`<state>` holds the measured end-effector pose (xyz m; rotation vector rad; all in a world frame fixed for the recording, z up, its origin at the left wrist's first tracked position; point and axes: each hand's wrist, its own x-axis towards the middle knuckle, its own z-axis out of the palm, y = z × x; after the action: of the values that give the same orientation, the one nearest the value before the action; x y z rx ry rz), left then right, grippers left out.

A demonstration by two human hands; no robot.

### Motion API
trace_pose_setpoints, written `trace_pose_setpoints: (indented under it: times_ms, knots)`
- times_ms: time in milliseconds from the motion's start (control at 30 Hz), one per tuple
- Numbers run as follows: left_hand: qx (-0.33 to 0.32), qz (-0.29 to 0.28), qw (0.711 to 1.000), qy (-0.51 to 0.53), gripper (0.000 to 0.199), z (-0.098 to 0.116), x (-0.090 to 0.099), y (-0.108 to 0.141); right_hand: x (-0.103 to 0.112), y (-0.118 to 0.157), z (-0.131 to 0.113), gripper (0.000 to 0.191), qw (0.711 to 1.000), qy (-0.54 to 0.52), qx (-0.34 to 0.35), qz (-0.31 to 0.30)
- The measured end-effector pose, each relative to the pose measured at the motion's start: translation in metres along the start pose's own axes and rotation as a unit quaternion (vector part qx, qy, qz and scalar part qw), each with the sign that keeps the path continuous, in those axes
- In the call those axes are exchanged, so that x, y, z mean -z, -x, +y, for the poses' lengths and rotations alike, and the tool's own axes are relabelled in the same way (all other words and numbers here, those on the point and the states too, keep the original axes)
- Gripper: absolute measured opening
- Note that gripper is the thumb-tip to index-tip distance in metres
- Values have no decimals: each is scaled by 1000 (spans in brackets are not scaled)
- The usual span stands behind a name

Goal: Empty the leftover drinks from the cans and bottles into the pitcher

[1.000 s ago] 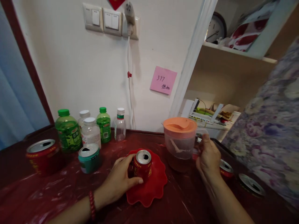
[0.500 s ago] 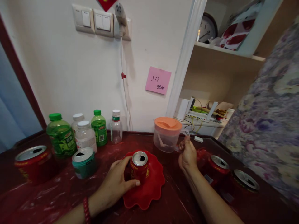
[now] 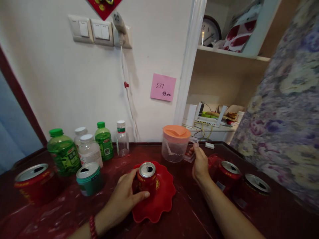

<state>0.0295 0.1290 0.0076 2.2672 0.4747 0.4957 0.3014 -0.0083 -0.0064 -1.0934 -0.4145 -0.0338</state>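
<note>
Here, the left hand (image 3: 126, 192) grasps a red can (image 3: 147, 180), thumb across its near side; the can stands upright on a scalloped red plate (image 3: 163, 196) to the right of that hand. The right hand (image 3: 201, 163) grips an orange-lidded clear pitcher (image 3: 175, 147) by its handle, the vessel standing on the desk (image 3: 193, 209) just left of that hand.

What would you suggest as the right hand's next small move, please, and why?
Perhaps the right hand should let go of the jug: it looks upright and seems to rest on the table, while the left hand is curled around the can on the plate.
</note>
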Motion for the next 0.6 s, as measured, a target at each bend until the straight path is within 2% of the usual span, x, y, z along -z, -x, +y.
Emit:
trace_pose_setpoints:
  times_ms: [100,300,467,600]
  knots:
    - [-10,4,1000,11,71,1,1,0,2,-2,-4,35,1000,11,2,1]
    - [1,22,1000,-1,69,-1,4,-1,5,-7,-10,27,997,45,32,47]
    - [-1,41,999,-4,66,-2,7,-4,6,-10,-18,36,990,60,86,92]
    - [1,44,999,-4,63,2,10,-4,3,-9,-38,43,977,71,154,126]
